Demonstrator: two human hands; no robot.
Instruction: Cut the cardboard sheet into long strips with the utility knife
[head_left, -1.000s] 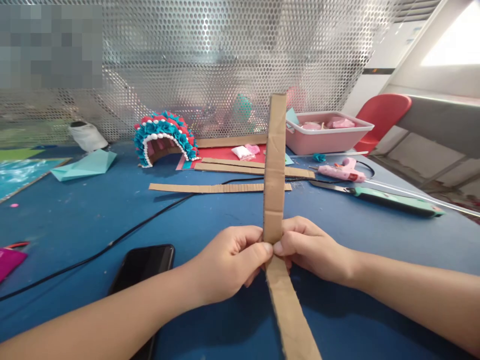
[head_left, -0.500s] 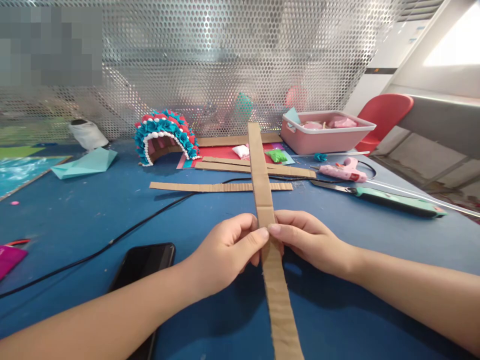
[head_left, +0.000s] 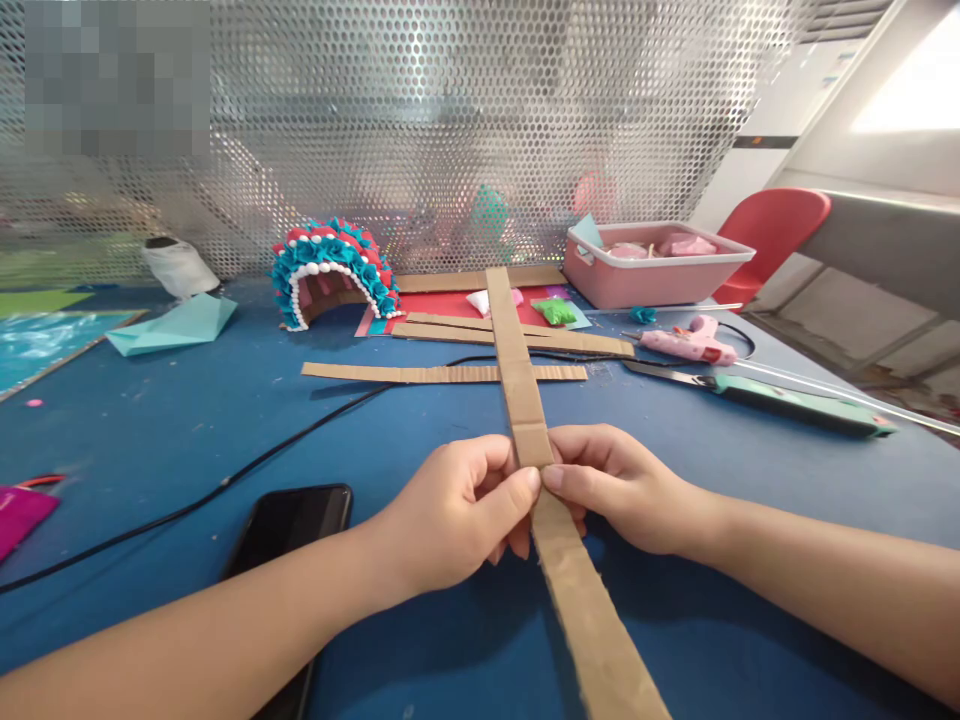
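A long brown cardboard strip (head_left: pixel 519 390) runs away from me above the blue table (head_left: pixel 360 640), with creases across it. My left hand (head_left: pixel 472 510) pinches its left edge, thumb on top and fingers curled beneath. From the other side my right hand (head_left: pixel 615 490) grips it the same way, the two thumb tips almost touching. The strip bends at the thumbs, and its near end runs out of the bottom of the view. Beyond it lie a narrow cardboard strip (head_left: pixel 390 374) and more strips (head_left: pixel 450 333). The fingertips under the cardboard are partly hidden.
A black phone (head_left: pixel 300 520) lies beside my left forearm, and a black cable (head_left: pixel 277 450) crosses the table. At right are a green utility knife (head_left: pixel 802 405), a pink glue gun (head_left: pixel 694 342) and a pink bin (head_left: pixel 652 275). A decorated arch (head_left: pixel 334 270) stands at the back.
The far end of the cardboard strip has dipped and shifted slightly left, while its near end has swung right. The strip is more bent at the thumbs. Both hands keep their grip, slightly lower.
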